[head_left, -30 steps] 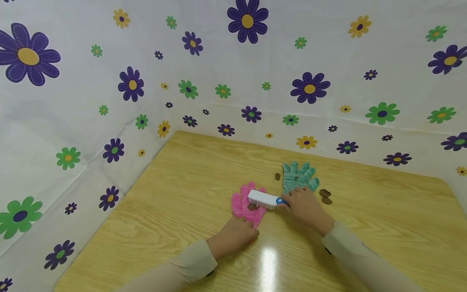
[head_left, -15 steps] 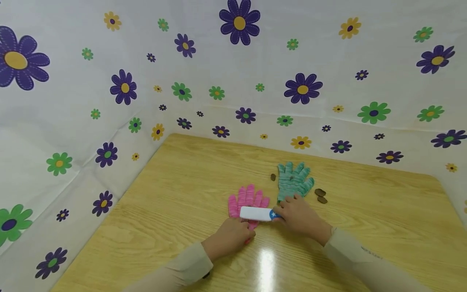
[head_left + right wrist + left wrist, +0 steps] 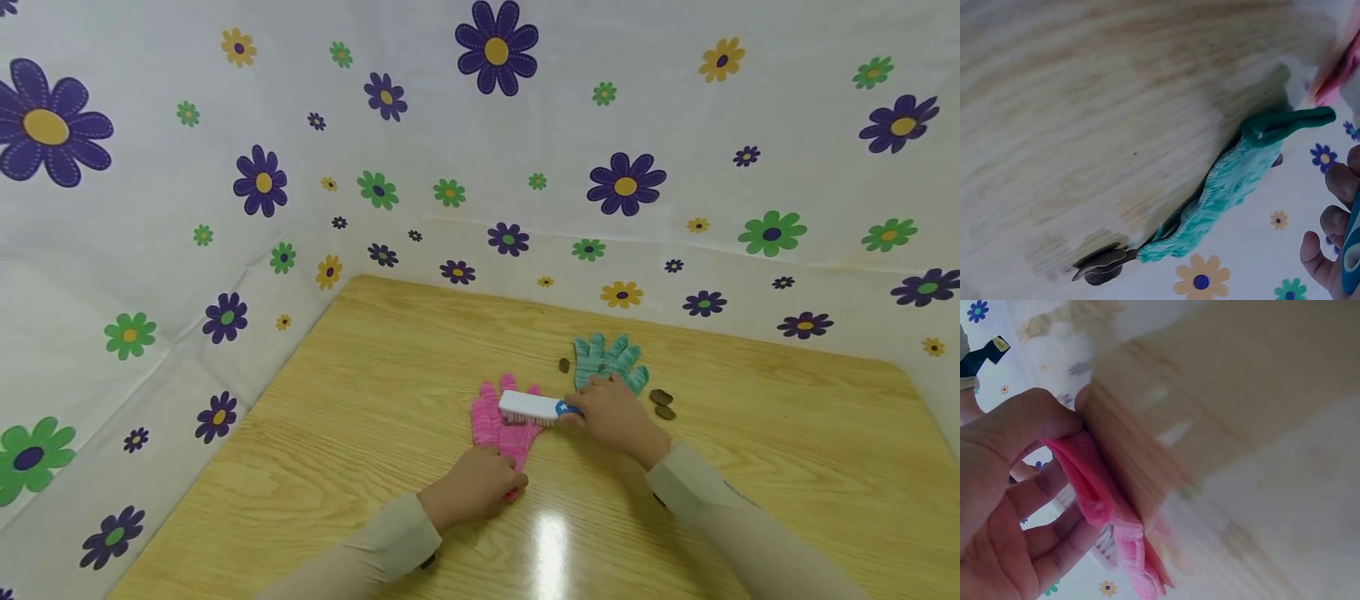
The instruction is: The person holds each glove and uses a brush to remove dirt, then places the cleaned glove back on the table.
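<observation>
A pink knit glove [image 3: 486, 427] lies on the table, fingers pointing away from me. My left hand [image 3: 472, 486] pinches its cuff; in the left wrist view the thumb and fingers hold the pink cuff [image 3: 1088, 481] slightly raised. My right hand [image 3: 617, 417] grips the blue handle of a white-headed brush [image 3: 529, 406]. Its bristles face down over the pink glove's palm, which they partly hide. Behind my right hand lies a teal knit glove [image 3: 600, 357] with a small brown spot on it; its green cuff [image 3: 1285, 125] shows in the right wrist view.
Flat brown pieces [image 3: 662, 397] lie right of the teal glove, and another brown piece [image 3: 564, 365] lies on its left. A wooden table [image 3: 375, 358] extends around them. Flower-printed white sheeting [image 3: 420, 125] stands along the table's left and far edges.
The brush went down toward the pink glove's cuff half a second ago and is now back up by the fingers. My left hand keeps its hold on the cuff.
</observation>
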### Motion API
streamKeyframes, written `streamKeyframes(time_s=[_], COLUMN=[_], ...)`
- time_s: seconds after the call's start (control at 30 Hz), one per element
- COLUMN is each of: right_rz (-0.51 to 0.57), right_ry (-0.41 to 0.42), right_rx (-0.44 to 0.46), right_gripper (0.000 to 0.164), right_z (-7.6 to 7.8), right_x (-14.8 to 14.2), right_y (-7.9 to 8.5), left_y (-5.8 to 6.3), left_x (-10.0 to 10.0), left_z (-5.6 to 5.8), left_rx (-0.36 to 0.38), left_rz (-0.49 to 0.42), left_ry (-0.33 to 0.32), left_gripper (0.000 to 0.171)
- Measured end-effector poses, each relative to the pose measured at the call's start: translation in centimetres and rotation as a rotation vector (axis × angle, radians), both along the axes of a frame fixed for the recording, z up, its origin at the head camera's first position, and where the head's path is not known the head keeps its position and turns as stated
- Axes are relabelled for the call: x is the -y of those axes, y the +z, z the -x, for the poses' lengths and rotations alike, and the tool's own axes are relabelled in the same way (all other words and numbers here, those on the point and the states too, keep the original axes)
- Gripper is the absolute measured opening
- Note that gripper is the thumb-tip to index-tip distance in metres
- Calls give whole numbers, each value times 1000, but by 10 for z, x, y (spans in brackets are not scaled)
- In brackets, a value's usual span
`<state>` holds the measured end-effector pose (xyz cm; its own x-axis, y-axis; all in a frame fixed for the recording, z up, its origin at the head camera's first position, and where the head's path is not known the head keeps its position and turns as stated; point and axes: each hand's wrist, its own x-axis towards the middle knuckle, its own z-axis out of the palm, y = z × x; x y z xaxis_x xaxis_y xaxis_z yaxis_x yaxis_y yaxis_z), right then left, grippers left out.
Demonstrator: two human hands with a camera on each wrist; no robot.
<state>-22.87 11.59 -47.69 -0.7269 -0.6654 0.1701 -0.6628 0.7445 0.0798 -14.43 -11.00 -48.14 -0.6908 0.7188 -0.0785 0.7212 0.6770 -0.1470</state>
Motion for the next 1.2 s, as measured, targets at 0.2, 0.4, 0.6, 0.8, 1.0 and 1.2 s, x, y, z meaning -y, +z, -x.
streamKeyframes(time_s=[0.2,0.4,0.6,0.8,1.0,1.2], right_rz=[119,89,-51,-5,41,-6], right_ry=[-115,26,184,6,-19,206], right_rx=[26,-99,-50,-33,-24,41], right_gripper=[34,25,26,27,25,25], right_z=[6,-5,-24,-10,-6,-20], right_x=[-6,-5,-4,-11,-17,-11], right_y=[8,20,7,7,17,16], left_y=[-7,-10,-5,-1,0,2], left_x=[-1,0,0,0,-1,-1], left_z=[-2,-2,-1,0,-1,-1], left_rx=[-16,-88,-58,-8,12,1], left_rz=[-24,-26,-16,-10,-3,-6], left_ry=[36,30,30,43,22,13], left_gripper=[9,8,7,7,15,11])
